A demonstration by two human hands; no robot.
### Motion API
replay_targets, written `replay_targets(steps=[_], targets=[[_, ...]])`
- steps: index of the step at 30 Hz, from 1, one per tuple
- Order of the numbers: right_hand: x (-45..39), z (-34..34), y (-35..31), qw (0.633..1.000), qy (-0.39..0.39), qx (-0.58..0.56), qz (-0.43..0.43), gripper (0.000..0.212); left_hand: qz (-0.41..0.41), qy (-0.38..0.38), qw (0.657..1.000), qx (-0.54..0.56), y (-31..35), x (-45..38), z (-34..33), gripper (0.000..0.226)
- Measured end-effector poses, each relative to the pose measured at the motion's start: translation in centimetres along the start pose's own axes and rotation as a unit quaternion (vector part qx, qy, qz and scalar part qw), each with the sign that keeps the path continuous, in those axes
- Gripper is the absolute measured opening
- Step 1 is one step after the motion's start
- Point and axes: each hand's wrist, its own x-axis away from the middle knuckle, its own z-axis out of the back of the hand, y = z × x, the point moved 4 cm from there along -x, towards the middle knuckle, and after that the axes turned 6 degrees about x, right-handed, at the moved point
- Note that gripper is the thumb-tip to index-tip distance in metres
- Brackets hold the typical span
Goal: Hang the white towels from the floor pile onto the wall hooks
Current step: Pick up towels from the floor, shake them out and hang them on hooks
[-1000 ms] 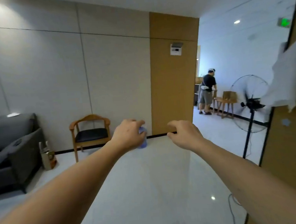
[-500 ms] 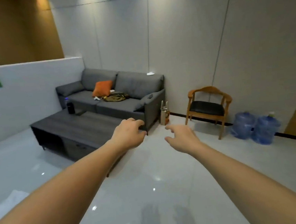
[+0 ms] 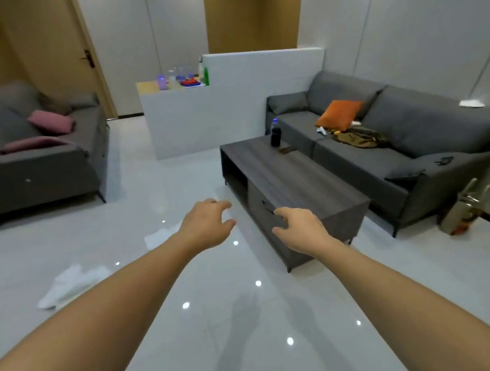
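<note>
Two white towels lie on the glossy floor at the left. The nearer towel (image 3: 70,284) is crumpled beside my left forearm; the farther towel (image 3: 160,236) is partly hidden behind my left wrist. My left hand (image 3: 205,223) and my right hand (image 3: 297,229) are stretched out in front of me, above the floor, fingers loosely curled and holding nothing. Neither hand touches a towel. No wall hooks are in view.
A dark wooden coffee table (image 3: 294,177) with a dark bottle (image 3: 275,133) stands just beyond my right hand. A grey sofa (image 3: 383,142) with an orange cushion lines the right wall, another grey sofa (image 3: 32,164) sits at the left. A white counter (image 3: 201,117) stands at the back.
My view has swung left across the room, from the hung towel and doorway past the chair to the sofas and floor towels. Both hands stay out in front, empty.
</note>
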Motion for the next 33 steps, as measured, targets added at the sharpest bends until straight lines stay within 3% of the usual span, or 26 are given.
replay_targets(steps=[7, 14, 19, 22, 25, 33], targets=[[-8.9, -8.9, -7.5, 0.991, -0.103, -0.012, 0.087, 0.054, 0.163, 0.007, 0.987, -0.012, -12.6, 0.4, 0.8, 0.049], [-16.6, -17.9, -15.7, 0.976, -0.172, -0.012, 0.132, 0.053, 0.243, 0.020, 0.970, -0.002, -25.6, -0.8, 0.6, 0.048], [-23.7, -25.2, -21.7, 0.966, -0.223, -0.004, 0.129, 0.051, 0.293, 0.026, 0.955, 0.038, -37.2, -3.6, 0.2, 0.043], [-27.0, -29.4, -24.3, 0.959, -0.260, 0.001, 0.109, 0.050, 0.328, -0.013, 0.943, 0.063, -43.3, -4.9, -1.1, 0.042], [-29.2, -32.9, -26.1, 0.951, -0.297, 0.003, 0.084, 0.049, 0.355, -0.055, 0.931, 0.070, -48.1, -5.9, -1.7, 0.044], [-36.7, -40.5, -29.8, 0.926, -0.370, 0.023, 0.063, 0.047, 0.405, -0.083, 0.905, 0.099, -57.7, -10.0, -2.7, 0.042]])
